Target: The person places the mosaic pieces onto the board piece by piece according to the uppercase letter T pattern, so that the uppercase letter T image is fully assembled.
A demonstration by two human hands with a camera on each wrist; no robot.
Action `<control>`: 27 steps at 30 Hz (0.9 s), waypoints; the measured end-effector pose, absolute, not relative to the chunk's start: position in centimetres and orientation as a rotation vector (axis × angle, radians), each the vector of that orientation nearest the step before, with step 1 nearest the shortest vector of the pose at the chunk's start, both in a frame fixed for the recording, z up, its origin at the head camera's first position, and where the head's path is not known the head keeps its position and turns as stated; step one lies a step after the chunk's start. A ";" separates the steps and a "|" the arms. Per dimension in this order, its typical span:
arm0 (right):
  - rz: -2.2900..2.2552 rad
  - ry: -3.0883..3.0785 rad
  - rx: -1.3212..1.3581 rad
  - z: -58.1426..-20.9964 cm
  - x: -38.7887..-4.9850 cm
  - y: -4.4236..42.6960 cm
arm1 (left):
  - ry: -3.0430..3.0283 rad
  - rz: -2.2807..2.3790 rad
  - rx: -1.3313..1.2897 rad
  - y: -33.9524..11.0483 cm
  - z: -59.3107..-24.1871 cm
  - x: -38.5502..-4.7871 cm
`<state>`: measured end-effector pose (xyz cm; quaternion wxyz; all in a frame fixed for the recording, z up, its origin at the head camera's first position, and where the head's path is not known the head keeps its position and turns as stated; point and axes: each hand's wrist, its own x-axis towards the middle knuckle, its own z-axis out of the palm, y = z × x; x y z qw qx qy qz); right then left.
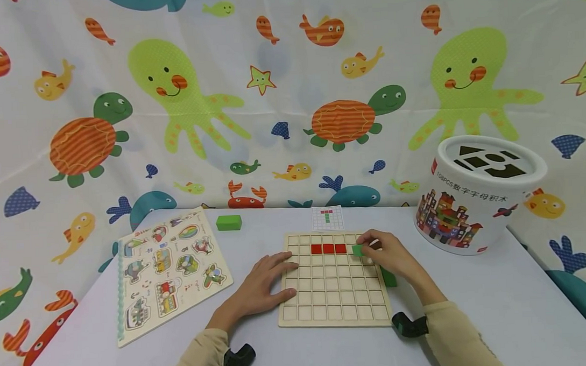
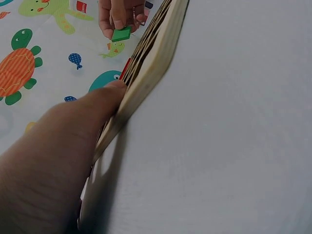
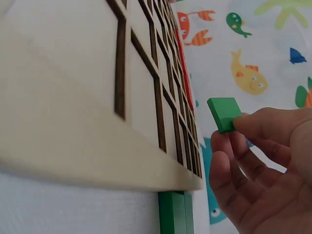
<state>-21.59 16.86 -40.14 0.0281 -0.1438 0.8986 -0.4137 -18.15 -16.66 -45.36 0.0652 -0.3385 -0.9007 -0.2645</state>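
A wooden grid board (image 1: 336, 314) lies on the table, with three red square tiles (image 1: 328, 249) side by side in an upper row. My left hand (image 1: 262, 285) rests at the board's left edge, fingers extended over the rim; its thumb (image 2: 105, 100) touches the side in the left wrist view. Between thumb and fingers, my right hand (image 1: 389, 253) pinches a green square tile (image 3: 225, 113), held above the upper right of the grid. A green block (image 1: 389, 277) sits against the board's right edge. Behind the board is a small card (image 1: 327, 218) printed with a red and green grid pattern.
To the left lies a wooden picture puzzle board (image 1: 181, 311). Another green block (image 1: 228, 223) stands at the back left. A large white bucket (image 1: 488, 219) with shaped holes in its lid stands at the back right. A sea-animal cloth (image 1: 283, 167) hangs behind the table.
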 end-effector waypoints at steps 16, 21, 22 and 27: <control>-1.295 2.770 -0.456 -40.5 -21.8 15.1 | -2.710 -0.797 -1.025 -16.6 -45.3 -18.1; -1.311 2.755 -0.430 -40.4 -21.8 14.3 | -2.712 -0.782 -1.026 -16.6 -45.4 -18.2; -1.308 2.757 -0.428 -40.4 -21.8 14.2 | -2.712 -0.784 -1.026 -16.6 -45.4 -18.2; -1.305 2.763 -0.444 -40.5 -21.8 13.7 | -2.709 -0.802 -1.030 -16.6 -45.4 -18.2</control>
